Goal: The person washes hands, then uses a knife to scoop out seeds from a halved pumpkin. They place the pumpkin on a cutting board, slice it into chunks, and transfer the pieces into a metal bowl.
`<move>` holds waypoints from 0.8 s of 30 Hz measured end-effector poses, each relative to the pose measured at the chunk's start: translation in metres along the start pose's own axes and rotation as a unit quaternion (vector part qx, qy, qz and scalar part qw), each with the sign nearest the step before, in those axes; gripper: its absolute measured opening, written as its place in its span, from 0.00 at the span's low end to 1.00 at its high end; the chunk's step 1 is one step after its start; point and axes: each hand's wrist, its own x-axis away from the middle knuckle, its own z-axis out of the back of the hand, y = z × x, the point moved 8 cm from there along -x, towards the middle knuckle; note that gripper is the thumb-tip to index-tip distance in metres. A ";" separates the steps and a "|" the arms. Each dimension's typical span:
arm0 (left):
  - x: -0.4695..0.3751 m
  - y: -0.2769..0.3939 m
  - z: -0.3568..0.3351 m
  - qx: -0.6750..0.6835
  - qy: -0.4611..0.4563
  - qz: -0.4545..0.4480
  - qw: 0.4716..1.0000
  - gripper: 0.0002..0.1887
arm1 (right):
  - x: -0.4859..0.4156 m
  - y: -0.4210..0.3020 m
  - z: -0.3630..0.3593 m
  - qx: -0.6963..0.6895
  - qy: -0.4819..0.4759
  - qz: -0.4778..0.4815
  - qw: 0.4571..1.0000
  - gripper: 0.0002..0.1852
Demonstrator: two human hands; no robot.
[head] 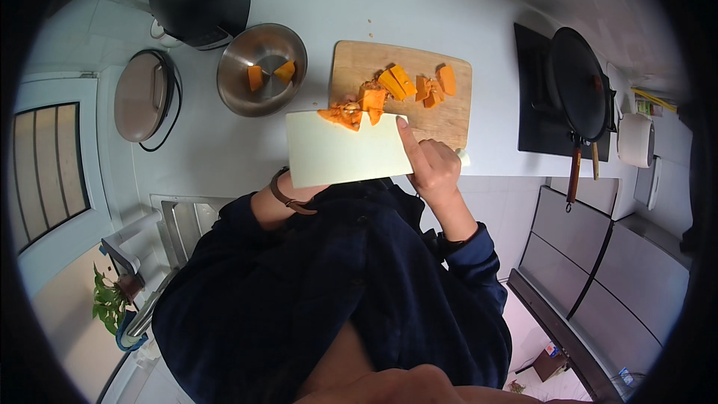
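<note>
A broad, pale cleaver point(348, 148) is in my right hand point(435, 168), its index finger stretched along the blade and its handle end showing past the palm. Behind the blade, most of my left hand point(300, 188) is hidden; the wrist with a brown strap shows, and what the fingers hold cannot be seen. Pumpkin chunks point(373, 98) with stringy pulp and seeds point(346, 114) lie along the blade's far edge. Farther back on the wooden cutting board point(359, 59) are cut pumpkin slices point(398, 81) and smaller pumpkin pieces point(431, 90).
Left of the board stands a steel bowl point(235, 78) with two pumpkin pieces point(255, 77). Beyond it are a black appliance point(196, 0) and a lidded electric pan point(140, 95). At right, a black wok point(578, 84) sits on a cooktop point(533, 123). A sink point(190, 219) is at near left.
</note>
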 end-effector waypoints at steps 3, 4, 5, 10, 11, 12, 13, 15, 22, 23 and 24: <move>-0.002 -0.015 0.000 0.336 -0.025 0.020 0.941 0.34 | -0.001 -0.007 -0.002 -0.006 -0.010 0.015 1.000 0.37; -0.002 -0.020 0.004 0.313 -0.010 0.027 0.949 0.34 | -0.002 -0.008 0.000 -0.008 -0.002 0.015 1.000 0.36; 0.001 -0.024 0.007 0.330 0.016 0.042 0.943 0.35 | -0.003 -0.008 -0.001 -0.009 -0.002 0.014 1.000 0.36; 0.008 -0.011 0.009 0.170 0.075 0.059 0.981 0.34 | -0.001 0.002 -0.004 0.008 0.003 0.009 1.000 0.36; 0.007 -0.007 0.004 0.187 0.071 0.066 0.978 0.32 | 0.000 0.006 -0.005 0.017 0.003 0.005 1.000 0.36; 0.005 -0.002 -0.001 0.206 0.061 0.070 0.974 0.31 | 0.001 0.009 -0.006 0.026 0.005 -0.005 1.000 0.36; 0.004 0.002 -0.006 0.229 0.055 0.076 0.969 0.29 | 0.003 0.009 -0.008 0.031 0.008 0.007 0.999 0.36; 0.002 0.008 -0.012 0.230 0.043 0.077 0.969 0.29 | 0.006 0.010 -0.010 0.044 0.012 0.015 0.999 0.36; 0.018 -0.003 -0.004 0.260 0.086 0.119 0.954 0.27 | 0.013 0.016 -0.010 0.085 0.019 0.019 0.996 0.35; 0.019 -0.004 -0.003 0.264 0.081 0.124 0.953 0.27 | 0.014 0.016 -0.010 0.089 0.021 0.019 0.996 0.35; 0.018 -0.003 -0.004 0.269 0.069 0.120 0.953 0.26 | 0.015 0.016 -0.012 0.096 0.016 0.018 0.995 0.35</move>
